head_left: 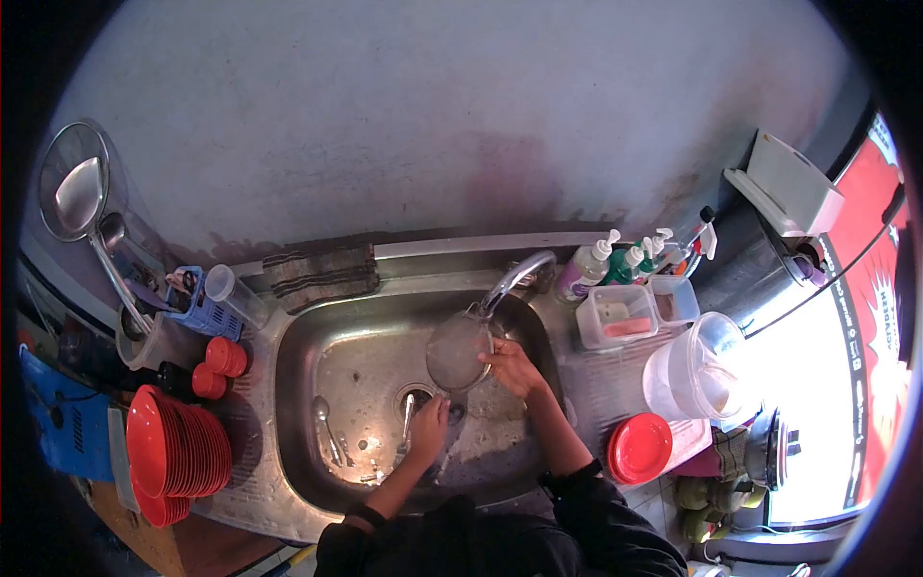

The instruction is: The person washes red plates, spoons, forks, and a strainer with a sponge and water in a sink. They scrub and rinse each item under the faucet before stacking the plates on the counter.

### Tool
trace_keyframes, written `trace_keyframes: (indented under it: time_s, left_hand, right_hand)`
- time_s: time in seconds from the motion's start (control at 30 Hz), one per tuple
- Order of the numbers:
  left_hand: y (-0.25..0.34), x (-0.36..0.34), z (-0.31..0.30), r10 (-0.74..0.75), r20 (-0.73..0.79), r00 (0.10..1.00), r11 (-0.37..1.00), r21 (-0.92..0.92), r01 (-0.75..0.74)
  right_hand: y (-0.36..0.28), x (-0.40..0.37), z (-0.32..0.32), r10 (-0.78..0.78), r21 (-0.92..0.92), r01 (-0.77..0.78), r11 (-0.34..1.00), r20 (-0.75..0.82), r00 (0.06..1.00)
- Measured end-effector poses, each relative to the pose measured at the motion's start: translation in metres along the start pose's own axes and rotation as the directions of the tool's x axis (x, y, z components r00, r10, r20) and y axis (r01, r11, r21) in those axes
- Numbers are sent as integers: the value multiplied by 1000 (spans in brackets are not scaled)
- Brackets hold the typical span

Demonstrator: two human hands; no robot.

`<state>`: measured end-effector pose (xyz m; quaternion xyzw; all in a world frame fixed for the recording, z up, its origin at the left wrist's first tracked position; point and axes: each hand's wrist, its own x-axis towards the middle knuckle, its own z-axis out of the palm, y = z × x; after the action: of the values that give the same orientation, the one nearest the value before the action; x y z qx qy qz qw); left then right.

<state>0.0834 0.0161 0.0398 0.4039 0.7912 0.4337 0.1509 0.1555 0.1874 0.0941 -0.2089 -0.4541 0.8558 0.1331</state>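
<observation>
Taking clock directions from the sink's centre, one right hand [514, 368] is gripping the edge of one round grey piece [460, 354], which is hanging over the sink [310, 370] at 1 o'clock; its exact kind is unclear. One faucet [502, 284] is arching in from 1 o'clock, its spout overlapping the piece's upper edge from this view. One left hand [429, 430] is curling its fingers lower in the sink, near a metal utensil [408, 413] lying over the single drain; whether it is gripping anything, I cannot tell.

At 8 o'clock, one spoon [322, 412] is lying on the basin floor, with more small cutlery beside it, too blurred to count.

Around the rim, one dark cloth [322, 273] is lying at 11, one blue basket [210, 310] is standing at 10, and two small red stacks [226, 357] are sitting at 9. Tall stacked red plates [173, 442] are crowding the counter between 8 and 9. At least three pump bottles [584, 269] are standing at 2, behind two small clear containers [617, 317]. A large clear tub [694, 370] is occupying 3, and red dishes [641, 448] are sitting at 4.
</observation>
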Motion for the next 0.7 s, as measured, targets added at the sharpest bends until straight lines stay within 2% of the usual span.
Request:
trace_keyframes:
  time_s: [0.07, 0.3, 0.4, 0.5, 0.57, 0.7]
  left_hand:
    - [-3, 3, 1, 40, -3, 999, 999, 32, -39]
    - [-6, 5, -1, 29, 30, 999, 998, 55, -31]
    - [-9, 5, 1, 24, 49, 999, 996, 89, -28]
    - [-15, 2, 6, 53, -5, 999, 994, 96, -52]
    - [-20, 0, 10, 95, -60, 994, 981, 174, -83]
    - [-14, -3, 6, 98, -41, 994, 963, 254, -85]
  right_hand:
    - [3, 1, -3, -9, 76, 12, 997, -38, 999]
    - [10, 1, -11, 8, 98, -4, 995, -41, 999]
    - [11, 2, -8, 13, 53, -8, 999, -96, 995]
    - [16, 2, -7, 2, -6, -2, 1000, -124, 992]
    - [23, 6, -6, -61, -50, 52, 997, -197, 979]
    - [31, 6, -2, -159, -177, 118, 977, -241, 957]
